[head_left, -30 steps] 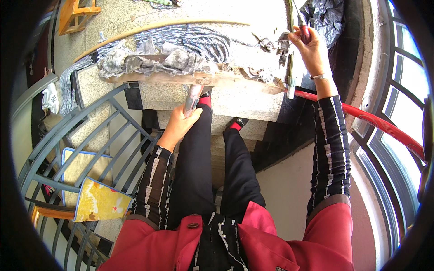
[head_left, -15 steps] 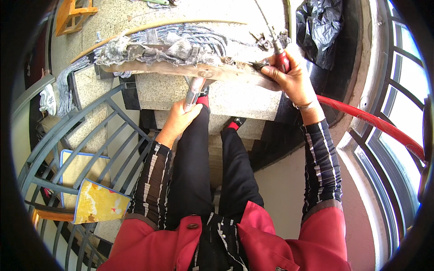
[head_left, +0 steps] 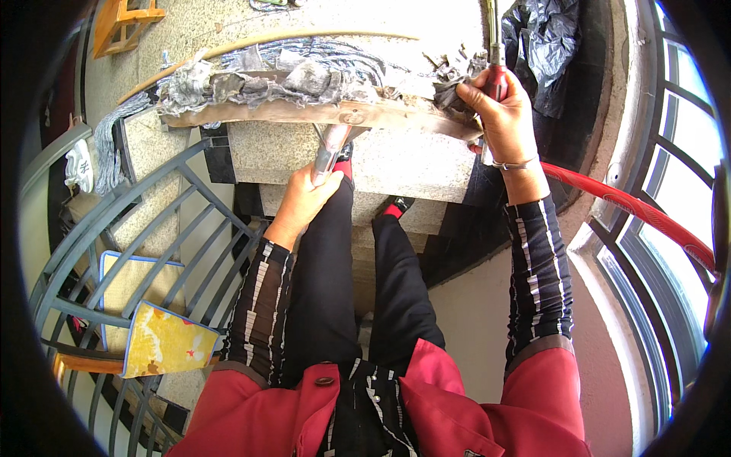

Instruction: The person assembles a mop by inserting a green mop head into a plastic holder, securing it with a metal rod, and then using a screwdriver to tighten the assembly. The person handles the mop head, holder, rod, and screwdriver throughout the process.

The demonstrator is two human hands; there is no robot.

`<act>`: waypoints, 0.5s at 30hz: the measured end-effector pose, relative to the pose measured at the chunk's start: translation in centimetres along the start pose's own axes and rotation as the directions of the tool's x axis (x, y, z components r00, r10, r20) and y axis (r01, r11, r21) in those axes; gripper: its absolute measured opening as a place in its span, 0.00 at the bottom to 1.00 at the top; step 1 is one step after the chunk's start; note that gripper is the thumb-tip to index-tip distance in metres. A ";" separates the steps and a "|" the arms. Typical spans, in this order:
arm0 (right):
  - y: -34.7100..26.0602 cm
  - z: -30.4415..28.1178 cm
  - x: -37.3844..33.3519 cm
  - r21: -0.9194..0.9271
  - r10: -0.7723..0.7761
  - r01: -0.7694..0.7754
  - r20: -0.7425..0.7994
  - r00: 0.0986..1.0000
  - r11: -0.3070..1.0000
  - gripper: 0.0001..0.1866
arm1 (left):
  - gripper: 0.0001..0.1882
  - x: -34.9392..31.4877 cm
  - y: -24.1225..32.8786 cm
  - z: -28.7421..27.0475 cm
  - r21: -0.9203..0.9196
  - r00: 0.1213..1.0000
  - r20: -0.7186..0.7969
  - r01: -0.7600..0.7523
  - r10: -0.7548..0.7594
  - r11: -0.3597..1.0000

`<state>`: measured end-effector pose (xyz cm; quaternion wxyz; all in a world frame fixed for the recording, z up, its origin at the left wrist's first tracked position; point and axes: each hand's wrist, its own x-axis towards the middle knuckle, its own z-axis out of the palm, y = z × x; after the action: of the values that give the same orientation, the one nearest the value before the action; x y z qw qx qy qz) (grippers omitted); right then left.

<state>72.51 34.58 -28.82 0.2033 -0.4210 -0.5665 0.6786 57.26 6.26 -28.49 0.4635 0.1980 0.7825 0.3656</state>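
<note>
My left hand [head_left: 308,199] is closed round a short metal-and-wood handle [head_left: 330,148], joined to the underside of a wooden bar [head_left: 297,114]. Matted grey cloth strips [head_left: 304,82] cover the bar's far side, like a worn mop head. At the bar's right end, my right hand [head_left: 506,126] grips a red-handled screwdriver [head_left: 496,82], its metal shaft pointing away from me. My right thumb is beside loose dark cloth scraps [head_left: 451,87] there. Part of the screwdriver's handle is hidden by my fingers.
Behind the bar lie a bent wooden stick [head_left: 304,35] and blue-white mop strands [head_left: 114,137]. A black plastic bag [head_left: 541,46] sits at far right, near a red pole [head_left: 636,206]. Blue-grey railing [head_left: 122,206] with a yellow mat [head_left: 169,343] borders my left. Stair steps [head_left: 304,164] descend below.
My right hand has moved slightly right, and the screwdriver has swung from leaning left to nearly straight away from me. The wooden bar has shifted a little left; my left hand keeps its hold.
</note>
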 end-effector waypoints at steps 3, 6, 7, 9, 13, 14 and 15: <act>-0.7 -2.4 1.3 0.124 0.052 -0.034 -0.146 0.988 0.992 0.08 | 0.14 -0.5 -0.7 -0.5 0.057 1.000 -0.003 -0.011 0.011 0.998; -0.4 -5.3 3.7 0.241 -0.052 0.133 -0.313 0.948 0.961 0.07 | 0.12 -1.5 -1.6 -1.4 0.081 0.996 0.027 0.080 -0.083 0.994; 0.2 -5.8 4.3 0.097 -0.109 0.143 -0.290 0.951 0.985 0.07 | 0.11 -1.9 -1.8 -1.6 0.102 0.975 0.043 0.214 -0.220 0.971; 1.3 -6.7 5.1 -0.212 -0.144 0.093 -0.237 0.961 0.973 0.08 | 0.12 -1.9 -2.2 -1.7 0.005 0.985 0.046 0.164 -0.164 0.986; 2.7 -6.1 5.9 -0.263 0.001 -0.021 -0.073 0.997 0.964 0.09 | 0.13 -1.3 -1.9 -1.7 -0.032 0.988 0.025 0.153 -0.153 0.988; 2.3 -5.9 5.9 -0.550 -0.035 0.010 -0.035 0.999 0.835 0.12 | 0.14 -1.2 -1.7 -1.6 -0.052 0.991 0.019 0.133 -0.132 0.990; 1.9 -5.7 5.4 -0.541 -0.056 0.078 0.058 0.997 0.838 0.11 | 0.14 -1.2 -1.5 -1.7 -0.053 0.988 0.031 0.155 -0.153 0.987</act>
<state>74.41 41.55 -32.47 0.0881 -0.4277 -0.7536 0.4913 56.42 3.91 -28.42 0.5063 0.1291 0.7786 0.3475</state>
